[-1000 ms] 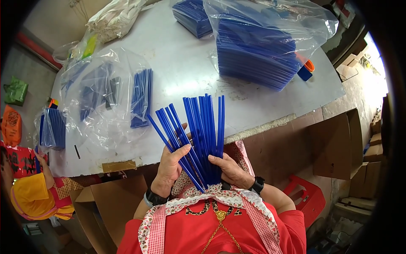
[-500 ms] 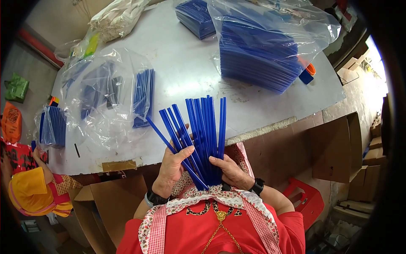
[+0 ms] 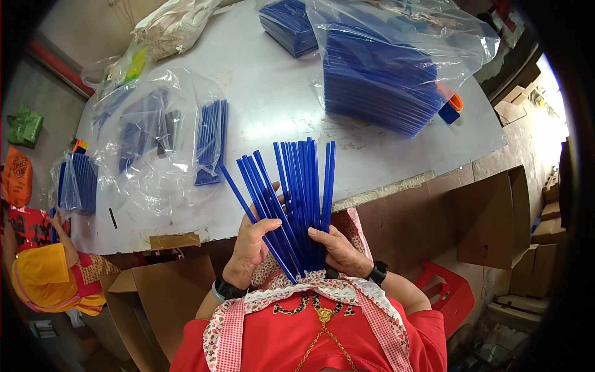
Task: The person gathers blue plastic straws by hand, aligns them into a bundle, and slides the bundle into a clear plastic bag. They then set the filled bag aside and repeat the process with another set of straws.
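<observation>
Just in front of my body I hold a fanned bundle of long, thin blue plastic strips. My left hand is closed round its left part, thumb laid across the front. One strip on the far left slants apart from the others. At the bundle's lower right, my right hand grips it with the thumb pressed on the strips. The right fingers are mostly hidden behind the bundle. The upper ends spread above the near edge of the white table, and the lower ends come down by my apron.
A large bagged stack of blue strips lies at the far right, with an orange-and-blue object beside it. Clear plastic bags cover more blue pieces at left. Cardboard boxes and a red stool flank me. A co-worker is at lower left.
The strips in my left hand have shifted slightly right and steepened, including the slanting outer one. My right hand has hardly moved. The co-worker's hand now holds up a blue piece more visibly.
</observation>
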Action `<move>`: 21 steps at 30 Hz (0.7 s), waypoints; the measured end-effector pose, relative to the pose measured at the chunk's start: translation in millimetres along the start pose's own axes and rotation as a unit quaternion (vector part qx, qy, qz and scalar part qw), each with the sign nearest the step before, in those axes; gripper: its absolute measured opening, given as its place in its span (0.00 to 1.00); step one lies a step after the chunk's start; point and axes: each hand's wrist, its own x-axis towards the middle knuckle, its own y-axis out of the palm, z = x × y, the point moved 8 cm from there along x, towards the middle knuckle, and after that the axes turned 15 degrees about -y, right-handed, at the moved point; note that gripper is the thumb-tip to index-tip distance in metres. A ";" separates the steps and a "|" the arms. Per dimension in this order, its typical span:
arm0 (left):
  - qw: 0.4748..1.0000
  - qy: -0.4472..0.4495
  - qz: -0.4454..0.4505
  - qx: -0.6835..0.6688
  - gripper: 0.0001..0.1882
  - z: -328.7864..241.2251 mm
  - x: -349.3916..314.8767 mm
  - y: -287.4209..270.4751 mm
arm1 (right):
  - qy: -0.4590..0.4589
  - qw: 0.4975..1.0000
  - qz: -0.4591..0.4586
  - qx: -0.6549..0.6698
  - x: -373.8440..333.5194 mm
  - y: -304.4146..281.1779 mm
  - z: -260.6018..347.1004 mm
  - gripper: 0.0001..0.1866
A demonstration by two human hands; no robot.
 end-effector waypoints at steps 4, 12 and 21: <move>1.000 0.004 0.015 -0.020 0.34 -2.8 -2.2 6.5 | 0.003 1.000 -0.004 -0.006 -1.0 0.5 1.1 0.23; 0.993 0.025 -0.077 0.081 0.27 9.7 6.6 3.0 | -0.013 0.972 0.102 -0.211 -2.7 26.6 14.5 0.22; 0.997 0.044 -0.063 0.016 0.21 11.7 10.9 -1.8 | -0.008 0.996 0.065 -0.066 -1.5 21.0 6.9 0.22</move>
